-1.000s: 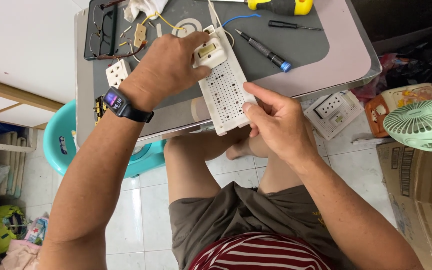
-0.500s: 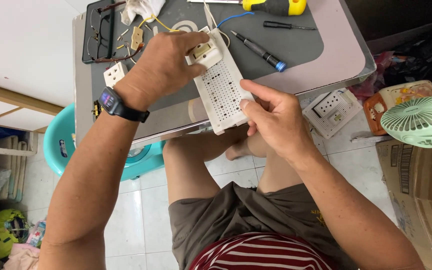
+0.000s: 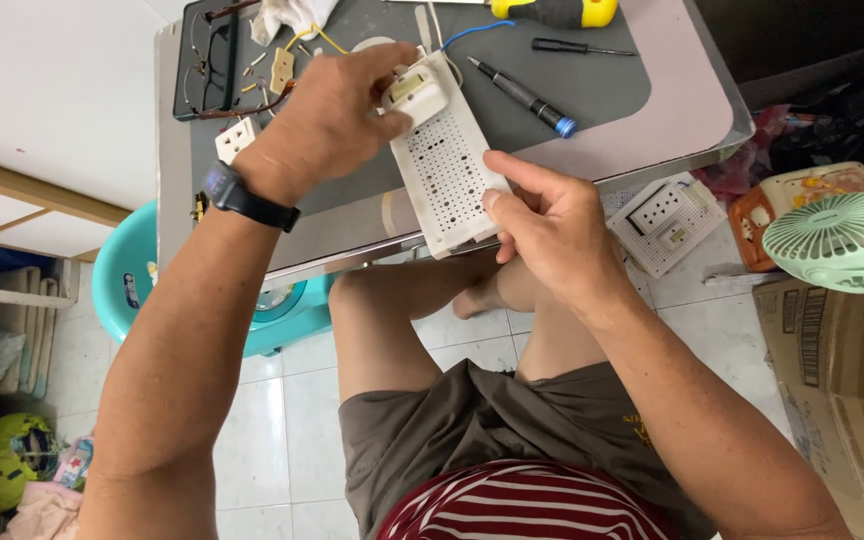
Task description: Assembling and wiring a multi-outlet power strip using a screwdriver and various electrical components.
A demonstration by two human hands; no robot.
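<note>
Fingers of the left hand pinch a small cream socket block at the far end of a white perforated board; thumb and forefinger closed on the block, black smartwatch on that wrist. Right hand grips the board's near right edge, thumb on top of the perforated face, other fingers curled under, so closed on the board. Board lies lengthwise on the grey mat of the table, near end hanging over the table's front edge above the person's knees. Head view only. On the mat beyond the board: black screwdriver with blue tip just right of it, a thinner black screwdriver further back, a yellow-handled tool at the top edge, blue wire running from the board's far end. Left of the hand: white outlet, glasses, small brass parts and yellow wire, white cloth. On the floor: another perforated board with sockets right of the right hand, green fan, cardboard box, teal basin left under the table.
</note>
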